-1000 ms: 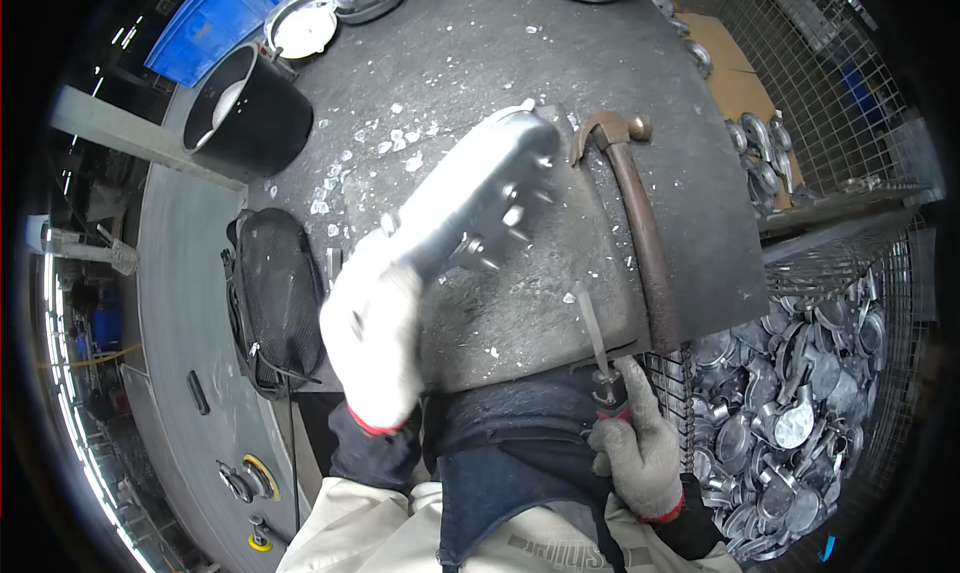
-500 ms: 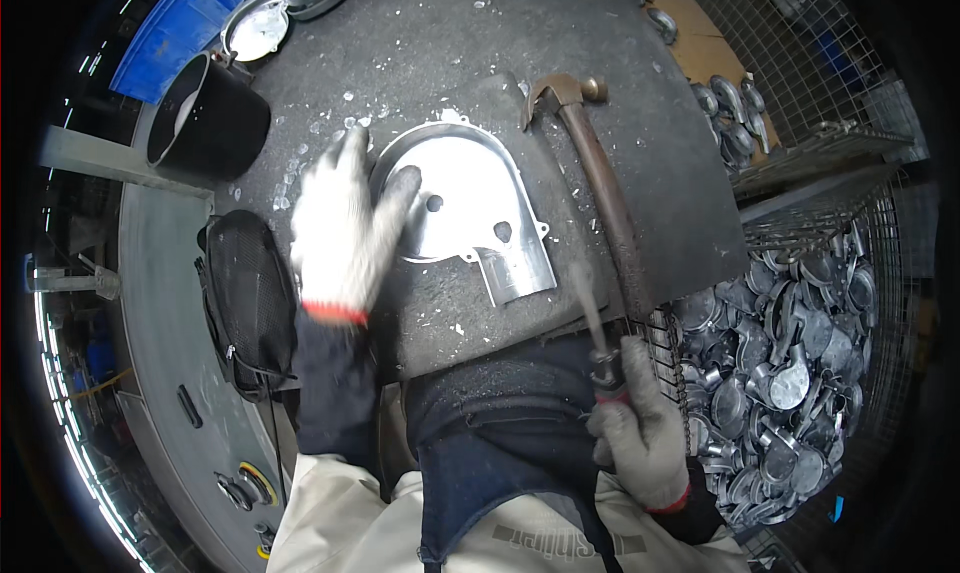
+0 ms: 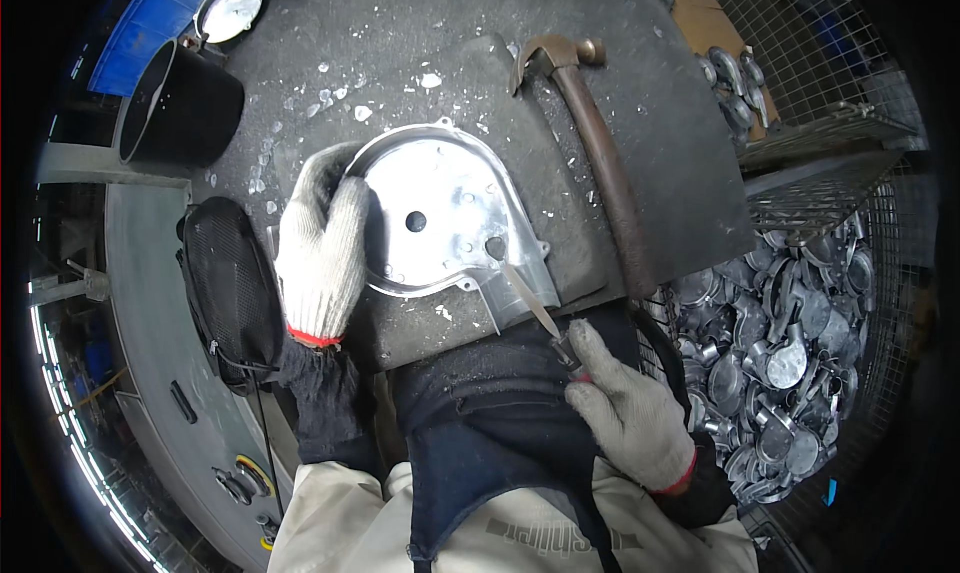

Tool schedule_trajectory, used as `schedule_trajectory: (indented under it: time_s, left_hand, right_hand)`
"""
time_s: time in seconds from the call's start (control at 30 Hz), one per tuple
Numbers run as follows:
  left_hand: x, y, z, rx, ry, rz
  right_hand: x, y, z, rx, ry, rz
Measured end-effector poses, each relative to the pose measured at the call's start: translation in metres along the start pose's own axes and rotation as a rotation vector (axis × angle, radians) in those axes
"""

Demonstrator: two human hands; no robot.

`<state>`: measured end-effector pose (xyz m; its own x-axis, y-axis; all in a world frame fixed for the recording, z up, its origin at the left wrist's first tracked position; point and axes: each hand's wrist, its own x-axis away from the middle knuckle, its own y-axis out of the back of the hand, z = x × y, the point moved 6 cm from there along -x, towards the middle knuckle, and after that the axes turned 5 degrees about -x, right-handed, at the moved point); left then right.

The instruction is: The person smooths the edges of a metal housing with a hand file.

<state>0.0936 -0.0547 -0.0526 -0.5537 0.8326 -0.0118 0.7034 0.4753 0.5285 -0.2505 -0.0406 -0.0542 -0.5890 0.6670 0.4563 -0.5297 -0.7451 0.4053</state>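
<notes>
A shiny cast-metal housing (image 3: 440, 208), round with a short open outlet, lies on the dark mat before me. My left hand (image 3: 325, 238), in a white knit glove with a red cuff, is closed around the housing's left rim. Its thumb lies on the inner side; the fingertips are partly hidden. In my gloved right hand (image 3: 635, 413) is a slim file (image 3: 532, 301), held by its reddish handle, most of which the fingers cover. The file slants over the outlet, its tip by the irregular hole there. Whether the tip touches metal, I cannot tell.
A wooden-handled claw hammer (image 3: 600, 158) lies right of the housing. Metal chips litter the dark worktop (image 3: 400, 33). A black bucket (image 3: 185, 108) and a black mesh bag (image 3: 235, 283) stand left. A wire cage of metal castings (image 3: 770, 363) sits lower right.
My left hand has closed on the housing's rim, and the housing is tilted slightly and nearer to me. My right hand has brought the file up and leftward to the outlet.
</notes>
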Motion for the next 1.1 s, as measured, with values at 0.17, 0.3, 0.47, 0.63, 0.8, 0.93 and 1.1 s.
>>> schedule_trajectory:
  time_s: [0.17, 0.3, 0.47, 0.63, 0.8, 0.93, 1.1]
  left_hand:
    - [0.0, 0.001, -0.001, 0.009, 0.054, 0.01]
    - [0.001, 0.002, 0.002, 0.035, 0.065, 0.009]
    - [0.005, 0.0, -0.003, 0.081, 0.131, 0.013]
    - [0.031, 0.0, -0.003, 0.291, 0.104, 0.041]
    - [0.044, -0.001, 0.002, 0.252, 0.133, -0.027]
    - [0.042, -0.001, 0.004, 0.268, 0.14, -0.018]
    - [0.042, -0.003, 0.006, 0.253, 0.131, -0.031]
  right_hand:
    - [-0.012, 0.001, 0.006, 0.111, -0.028, 0.092]
    - [-0.016, 0.004, 0.014, 0.197, -0.104, 0.148]
    - [-0.011, -0.002, 0.016, 0.123, -0.077, 0.026]
    - [0.002, -0.001, 0.026, 0.089, -0.095, -0.091]
    - [0.004, -0.003, 0.023, 0.098, -0.171, -0.073]
    - [-0.004, 0.0, 0.032, 0.156, -0.243, -0.025]
    - [-0.003, -0.002, 0.025, 0.062, -0.239, -0.004]
